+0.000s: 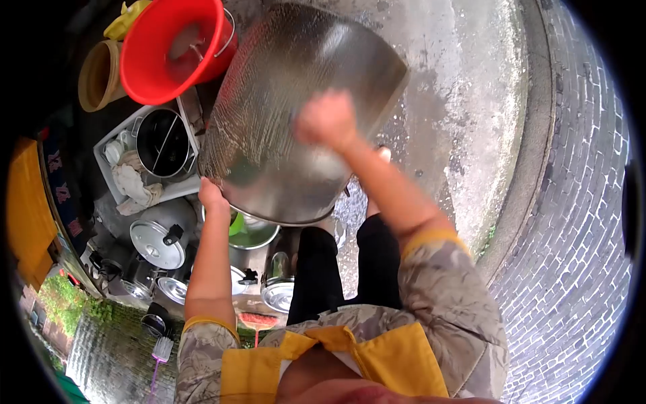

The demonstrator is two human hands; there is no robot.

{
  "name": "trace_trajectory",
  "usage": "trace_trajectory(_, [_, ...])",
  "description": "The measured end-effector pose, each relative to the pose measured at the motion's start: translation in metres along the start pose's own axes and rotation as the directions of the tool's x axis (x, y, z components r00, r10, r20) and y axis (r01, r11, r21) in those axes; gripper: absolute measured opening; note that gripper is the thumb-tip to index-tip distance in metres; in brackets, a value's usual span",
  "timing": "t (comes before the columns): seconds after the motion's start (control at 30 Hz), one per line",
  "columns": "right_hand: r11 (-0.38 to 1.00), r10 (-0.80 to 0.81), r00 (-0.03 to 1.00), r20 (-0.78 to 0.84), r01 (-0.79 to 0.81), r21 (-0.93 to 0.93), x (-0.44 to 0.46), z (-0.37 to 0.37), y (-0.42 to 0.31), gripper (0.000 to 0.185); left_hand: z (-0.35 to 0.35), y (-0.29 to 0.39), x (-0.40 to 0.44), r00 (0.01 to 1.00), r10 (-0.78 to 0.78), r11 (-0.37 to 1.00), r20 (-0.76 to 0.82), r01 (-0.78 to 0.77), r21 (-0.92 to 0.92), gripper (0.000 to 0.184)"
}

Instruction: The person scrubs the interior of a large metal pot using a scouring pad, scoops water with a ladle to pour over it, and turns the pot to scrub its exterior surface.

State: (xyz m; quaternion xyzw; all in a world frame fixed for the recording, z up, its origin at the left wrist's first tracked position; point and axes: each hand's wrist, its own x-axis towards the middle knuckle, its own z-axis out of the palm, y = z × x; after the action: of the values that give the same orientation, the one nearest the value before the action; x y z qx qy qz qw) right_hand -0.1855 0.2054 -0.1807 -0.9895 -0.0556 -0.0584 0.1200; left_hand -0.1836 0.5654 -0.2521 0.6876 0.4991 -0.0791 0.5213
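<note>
A large, wet stainless-steel pot (269,87) lies tilted in front of me, its curved metal side facing up. Along the near left rim, my left hand (212,194) is closed around the edge. My right hand (328,120) is on the middle of the wet side, blurred by motion, with its fingers curled into a fist. Whatever it may hold is hidden. Water streaks and drops cover the metal. Just under the near rim, a metal bowl (259,234) with something green in it shows in part.
A red bucket (145,50) stands at upper left beside a tan bucket (94,81). A white crate (108,161) holds a dark pot (163,143) and cloths (134,183). Several lidded pots, one with a silver lid (158,246), stand lower left. Wet concrete (464,94) meets a kerb at right.
</note>
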Motion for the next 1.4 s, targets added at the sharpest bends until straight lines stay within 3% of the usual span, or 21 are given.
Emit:
trace_trajectory(0.07, [0.891, 0.454, 0.878, -0.154, -0.442, 0.102, 0.059, -0.015, 0.07, 0.025, -0.003, -0.005, 0.008, 1.0, 0.019, 1.0, 0.021, -0.02, 0.025, 0.044])
trace_trajectory(0.13, [0.852, 0.486, 0.713, -0.505, -0.516, 0.091, 0.089, -0.006, 0.125, 0.029, -0.001, -0.009, 0.013, 0.999, -0.014, 1.0, 0.031, 0.014, 0.004, 0.045])
trace_trajectory(0.2, [0.848, 0.529, 0.798, -0.29, -0.486, 0.21, 0.07, -0.016, 0.084, 0.027, -0.004, -0.008, 0.01, 1.0, -0.031, 0.999, 0.005, 0.031, 0.012, 0.046])
trace_trajectory(0.27, [0.968, 0.244, 0.955, -0.168, -0.25, -0.019, 0.027, -0.008, 0.019, 0.015, -0.005, -0.01, 0.021, 0.999, -0.039, 0.999, 0.036, 0.039, -0.011, 0.045])
trace_trajectory(0.4, [0.956, -0.202, 0.979, -0.009, 0.199, 0.215, -0.019, -0.011, -0.037, 0.006, -0.003, 0.0, 0.019, 0.997, -0.061, 0.997, 0.043, 0.063, -0.037, 0.045])
trace_trajectory(0.43, [0.999, 0.035, 0.877, 0.479, -0.03, -0.018, 0.009, -0.013, -0.016, 0.01, -0.003, 0.005, 0.018, 0.998, -0.06, 0.997, 0.032, 0.062, -0.037, 0.045])
trace_trajectory(0.5, [0.92, 0.339, 0.922, -0.188, -0.367, -0.138, 0.048, 0.003, 0.074, 0.023, -0.004, 0.008, 0.007, 0.996, -0.078, 0.997, 0.053, 0.078, 0.011, 0.044])
trace_trajectory(0.53, [0.823, 0.568, 0.768, -0.295, -0.533, 0.196, 0.077, -0.003, 0.112, 0.026, -0.003, 0.002, 0.0, 0.996, -0.079, 0.997, 0.044, 0.079, 0.005, 0.044])
trace_trajectory(0.57, [0.828, 0.561, 0.773, -0.298, -0.523, 0.201, 0.082, -0.002, 0.112, 0.026, -0.003, -0.003, -0.004, 0.994, -0.101, 0.994, 0.035, 0.102, -0.039, 0.043])
trace_trajectory(0.63, [0.887, 0.457, 0.824, -0.335, -0.449, 0.106, 0.092, 0.0, 0.105, 0.023, -0.007, -0.006, -0.003, 0.991, -0.125, 0.989, 0.042, 0.127, -0.071, 0.043])
trace_trajectory(0.67, [0.98, 0.171, 0.976, -0.134, -0.182, -0.073, 0.057, -0.014, 0.026, 0.018, -0.007, -0.004, -0.007, 0.991, -0.133, 0.985, 0.025, 0.135, -0.105, 0.043])
trace_trajectory(0.73, [0.997, 0.057, 0.913, 0.404, -0.074, 0.025, 0.044, -0.026, -0.033, 0.009, -0.003, 0.001, -0.011, 0.984, -0.178, 0.977, 0.03, 0.18, -0.113, 0.043])
trace_trajectory(0.77, [0.912, -0.375, 0.881, 0.289, 0.294, 0.287, -0.016, -0.002, -0.111, 0.011, -0.008, -0.004, -0.015, 0.981, -0.192, 0.972, 0.005, 0.191, -0.14, 0.043])
trace_trajectory(0.8, [0.772, -0.49, 0.858, -0.156, 0.51, 0.379, -0.038, 0.021, -0.131, 0.013, -0.01, -0.005, -0.01, 0.978, -0.21, 0.965, 0.019, 0.21, -0.159, 0.042])
trace_trajectory(0.9, [0.801, -0.489, 0.868, -0.085, 0.485, 0.35, -0.012, 0.008, -0.116, 0.011, -0.006, -0.021, 0.006, 0.982, -0.187, 0.962, 0.04, 0.191, -0.194, 0.041])
trace_trajectory(0.93, [0.89, -0.42, 0.892, 0.166, 0.37, 0.266, 0.017, 0.003, -0.098, 0.01, -0.01, -0.031, 0.006, 0.986, -0.16, 0.965, 0.049, 0.167, -0.2, 0.041])
trace_trajectory(1.03, [0.983, 0.077, 0.969, 0.235, -0.034, -0.181, 0.131, -0.01, -0.001, 0.014, -0.001, -0.029, -0.001, 0.99, -0.139, 0.964, 0.02, 0.14, -0.225, 0.04])
trace_trajectory(1.13, [0.911, 0.239, 0.922, -0.305, -0.322, -0.259, 0.18, -0.008, 0.077, 0.02, 0.001, -0.022, -0.022, 0.996, -0.094, 0.98, -0.002, 0.092, -0.176, 0.04])
trace_trajectory(1.23, [0.949, 0.27, 0.96, 0.076, -0.251, -0.192, 0.145, -0.015, 0.021, 0.017, 0.004, -0.019, -0.026, 0.992, -0.122, 0.972, 0.015, 0.122, -0.199, 0.039])
trace_trajectory(1.27, [0.953, -0.197, 0.974, 0.113, 0.217, -0.21, 0.077, -0.007, -0.05, 0.011, 0.001, -0.023, -0.026, 0.99, -0.138, 0.954, 0.04, 0.143, -0.263, 0.038])
trace_trajectory(1.4, [0.917, -0.396, 0.844, 0.362, 0.343, 0.205, -0.002, -0.006, -0.137, 0.011, 0.004, 0.0, -0.046, 0.959, -0.247, 0.854, 0.141, 0.284, -0.436, 0.037])
